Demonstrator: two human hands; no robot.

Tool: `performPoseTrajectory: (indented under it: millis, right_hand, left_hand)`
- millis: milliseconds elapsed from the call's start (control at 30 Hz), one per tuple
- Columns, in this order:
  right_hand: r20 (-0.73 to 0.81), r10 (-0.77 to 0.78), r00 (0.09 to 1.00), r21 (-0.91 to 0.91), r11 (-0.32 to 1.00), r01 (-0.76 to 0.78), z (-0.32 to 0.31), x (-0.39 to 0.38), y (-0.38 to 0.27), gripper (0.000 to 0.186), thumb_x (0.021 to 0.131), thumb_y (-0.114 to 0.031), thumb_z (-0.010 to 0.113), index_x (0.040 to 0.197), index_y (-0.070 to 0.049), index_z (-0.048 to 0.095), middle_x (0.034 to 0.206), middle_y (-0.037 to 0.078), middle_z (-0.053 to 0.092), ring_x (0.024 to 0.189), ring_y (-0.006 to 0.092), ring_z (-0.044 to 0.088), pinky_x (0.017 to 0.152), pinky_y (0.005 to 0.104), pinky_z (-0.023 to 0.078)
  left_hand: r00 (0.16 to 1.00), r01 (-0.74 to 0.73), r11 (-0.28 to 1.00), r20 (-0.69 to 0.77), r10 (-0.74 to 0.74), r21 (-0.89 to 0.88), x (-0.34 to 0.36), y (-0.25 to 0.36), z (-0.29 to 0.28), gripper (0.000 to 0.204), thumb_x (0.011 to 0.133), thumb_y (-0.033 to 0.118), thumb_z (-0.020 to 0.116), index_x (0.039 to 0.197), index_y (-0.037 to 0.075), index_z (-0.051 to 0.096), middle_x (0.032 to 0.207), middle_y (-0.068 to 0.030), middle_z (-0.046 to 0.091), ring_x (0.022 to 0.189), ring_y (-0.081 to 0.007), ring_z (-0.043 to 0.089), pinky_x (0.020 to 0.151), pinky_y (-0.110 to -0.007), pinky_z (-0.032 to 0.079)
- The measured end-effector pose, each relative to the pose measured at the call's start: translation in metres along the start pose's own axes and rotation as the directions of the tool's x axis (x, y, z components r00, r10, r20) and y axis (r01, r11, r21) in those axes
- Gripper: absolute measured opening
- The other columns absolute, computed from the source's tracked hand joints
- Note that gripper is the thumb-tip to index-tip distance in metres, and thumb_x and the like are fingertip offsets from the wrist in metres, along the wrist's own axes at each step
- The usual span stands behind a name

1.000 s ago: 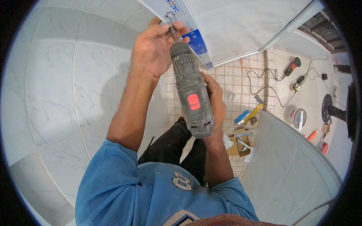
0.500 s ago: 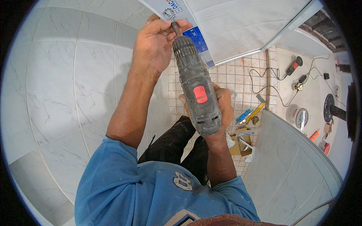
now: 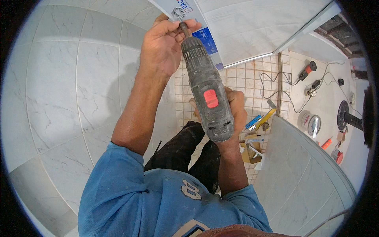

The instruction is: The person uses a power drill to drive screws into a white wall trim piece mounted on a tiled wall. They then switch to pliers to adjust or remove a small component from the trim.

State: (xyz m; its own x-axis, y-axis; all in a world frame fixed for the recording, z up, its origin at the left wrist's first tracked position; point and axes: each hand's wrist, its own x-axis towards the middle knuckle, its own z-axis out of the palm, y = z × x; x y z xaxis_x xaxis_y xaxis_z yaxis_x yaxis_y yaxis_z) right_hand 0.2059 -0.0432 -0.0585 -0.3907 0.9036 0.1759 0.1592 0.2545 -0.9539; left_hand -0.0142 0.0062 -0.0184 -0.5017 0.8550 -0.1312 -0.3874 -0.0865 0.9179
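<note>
My right hand (image 3: 237, 107) is wrapped round the handle of a dusty black cordless drill (image 3: 206, 85) with a red patch on its body. Its chuck points away from me, toward a white profile (image 3: 198, 19) with printed film along the edge of a panel. Up at the front, my left hand (image 3: 162, 49) has its thumb and fingers closed about the drill bit (image 3: 184, 28), close to the profile. Grey shavings or a rough patch (image 3: 178, 13) show on the profile just past the tip. The bit's very end is hard to make out.
Marbled wall tiles (image 3: 51, 87) rise on the left. Beyond the drill stands the film-covered panel (image 3: 260, 27). On the right lie a yellow tool (image 3: 267, 118), an open cardboard box (image 3: 252, 152), a corded angle grinder (image 3: 307, 72) and a bucket (image 3: 308, 121). Another panel (image 3: 304, 166) stands at lower right.
The drill's body has shifted very slightly to the right in view, with my right hand on it. My left hand keeps its place at the bit.
</note>
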Motion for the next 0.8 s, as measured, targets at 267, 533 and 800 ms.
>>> performPoseTrajectory:
  millis: [267, 533, 800]
  right_hand:
    - [-0.009, 0.061, 0.998, 0.013, 0.998, -0.061, 0.007, -0.007, 0.006, 0.055, 0.08, -0.032, 0.088, 0.122, -0.004, 0.066, 0.117, 0.02, 0.075, 0.097, 0.0333, 0.077, 0.08, 0.0409, 0.058]
    - [0.018, 0.016, 1.0, 0.016, 1.0, -0.017, 0.001, -0.004, 0.0, 0.049, 0.082, -0.021, 0.089, 0.117, -0.001, 0.061, 0.115, 0.019, 0.076, 0.096, 0.0297, 0.077, 0.082, 0.0381, 0.059]
    - [-0.069, -0.099, 0.993, 0.135, 0.985, 0.108, 0.007, 0.003, 0.006, 0.063, 0.075, -0.019, 0.097, 0.118, 0.002, 0.055, 0.112, 0.014, 0.066, 0.091, 0.0186, 0.069, 0.077, 0.0305, 0.057]
  left_hand:
    - [1.0, -0.001, 1.0, 0.003, 0.001, 0.007, 0.001, 0.001, 0.0, 0.037, 0.097, 0.013, 0.054, 0.13, -0.004, 0.055, 0.11, -0.0176, 0.074, 0.125, -0.0446, 0.064, 0.101, -0.045, 0.052]
    - [0.999, -0.033, 0.999, 0.022, 0.032, 0.027, 0.0, -0.001, -0.002, 0.032, 0.098, 0.013, 0.054, 0.126, -0.004, 0.056, 0.108, -0.0189, 0.074, 0.12, -0.0438, 0.067, 0.102, -0.047, 0.051]
    - [0.999, -0.021, 0.998, 0.038, 0.019, 0.053, -0.004, 0.002, -0.004, 0.037, 0.098, 0.013, 0.055, 0.133, -0.002, 0.053, 0.104, -0.0153, 0.072, 0.116, -0.0358, 0.067, 0.101, -0.044, 0.052]
